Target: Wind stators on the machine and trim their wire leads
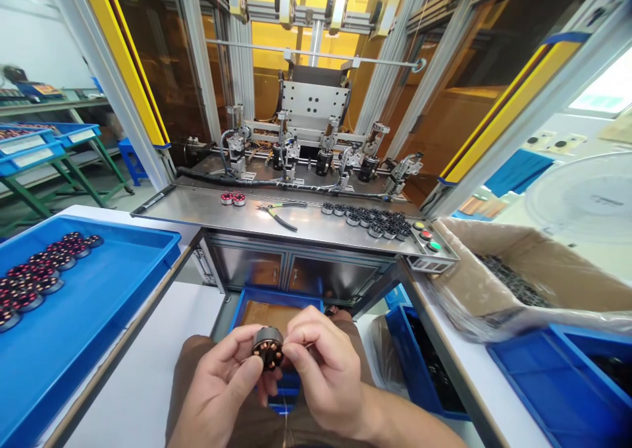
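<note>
My left hand (227, 379) holds a motor stator (268, 337) above my lap, thumb at the front and fingers around its side. The stator has a grey outer ring, and copper windings on black teeth face me. At its right edge, my right hand (323, 369) is closed in a pinch. A thin copper wire (310, 345) shows at those fingertips, and another wire end (285, 408) hangs down below the stator. Beyond my hands, a pair of pliers (282, 213) with green-and-black handles lies spread on the metal bench ledge (222, 219).
Two red-wound stators (233, 199) and several black ones (368, 217) sit on the ledge. A blue tray (123, 250) of wound stators is at left. Control buttons (427, 236), a cardboard box (567, 270) and blue bins (523, 362) stand right. The winding machine (316, 105) rises behind.
</note>
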Tool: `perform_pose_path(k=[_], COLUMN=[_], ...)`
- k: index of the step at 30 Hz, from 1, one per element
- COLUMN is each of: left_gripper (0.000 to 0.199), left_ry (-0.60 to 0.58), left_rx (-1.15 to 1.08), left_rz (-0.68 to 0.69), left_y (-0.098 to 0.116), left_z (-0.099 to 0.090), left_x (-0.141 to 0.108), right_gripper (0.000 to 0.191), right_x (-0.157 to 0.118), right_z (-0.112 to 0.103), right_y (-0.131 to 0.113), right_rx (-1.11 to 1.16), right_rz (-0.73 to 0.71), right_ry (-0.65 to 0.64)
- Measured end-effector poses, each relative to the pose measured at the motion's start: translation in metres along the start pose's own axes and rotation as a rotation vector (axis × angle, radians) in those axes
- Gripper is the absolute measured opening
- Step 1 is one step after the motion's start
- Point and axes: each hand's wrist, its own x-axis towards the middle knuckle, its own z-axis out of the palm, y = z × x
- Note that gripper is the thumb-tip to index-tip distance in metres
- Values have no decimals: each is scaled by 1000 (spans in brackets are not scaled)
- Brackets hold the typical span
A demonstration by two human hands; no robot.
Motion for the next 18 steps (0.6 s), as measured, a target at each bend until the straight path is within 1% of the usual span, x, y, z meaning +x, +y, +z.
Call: perform_pose_path(k=[5, 9, 11, 15, 18], left_gripper=[35, 37, 34, 28, 31], left_ry=[13, -1, -20, -35, -28], left_rx=[0, 23, 11, -97, -213], left_rz=[66, 64, 76, 168, 238], left_y=[0, 0, -1, -4, -3], left_z=[-4, -9, -11, -12, -10], left_x=[0, 0, 1, 3, 5], right_gripper=[13, 13, 12, 15, 19], right_x=[4, 4, 4, 6, 7], right_z=[-7, -8, -8, -7, -9], right_y=[-2, -1, 0, -1, -3], right_rx=[-96, -112, -103, -91, -58], right_rz=[-69, -53, -36, 42, 59], right_ry=[-29, -10, 5, 15, -21])
